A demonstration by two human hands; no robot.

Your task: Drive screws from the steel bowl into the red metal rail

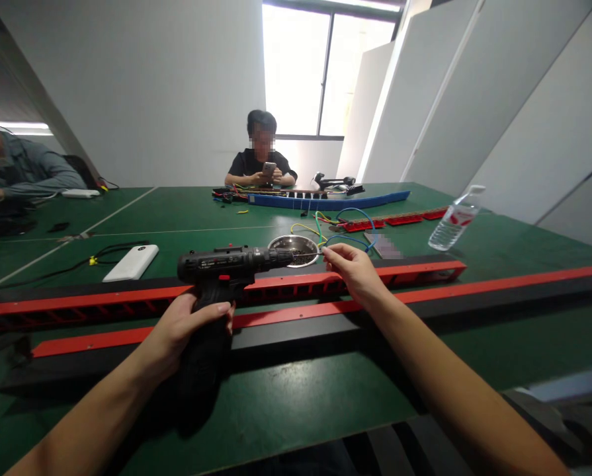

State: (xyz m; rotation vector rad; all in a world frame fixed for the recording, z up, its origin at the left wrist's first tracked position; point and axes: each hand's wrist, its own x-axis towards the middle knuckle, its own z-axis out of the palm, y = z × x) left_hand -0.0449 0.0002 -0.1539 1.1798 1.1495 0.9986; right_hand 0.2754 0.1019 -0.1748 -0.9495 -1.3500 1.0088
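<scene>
My left hand (pixel 189 324) is wrapped around the grip of a black cordless drill (pixel 221 261), held level with its chuck to the right. A long thin bit (pixel 305 254) extends from the chuck. My right hand (pixel 348 264) pinches at the tip of that bit; whatever sits between the fingertips is too small to make out. Behind the bit stands a round metal bowl (pixel 294 240) with small dark pieces like screws in it. Under both hands lie two long red-and-black rails: a near rail (pixel 286 314) and a slotted far rail (pixel 399 270).
A white power bank (pixel 131 263) with a black cable lies left. To the right stands a water bottle (pixel 457 218). Coloured wires (pixel 320 228), red strips (pixel 399 220) and a blue rail (pixel 325 199) lie beyond. One person (pixel 260 158) sits opposite, another (pixel 38 162) at left.
</scene>
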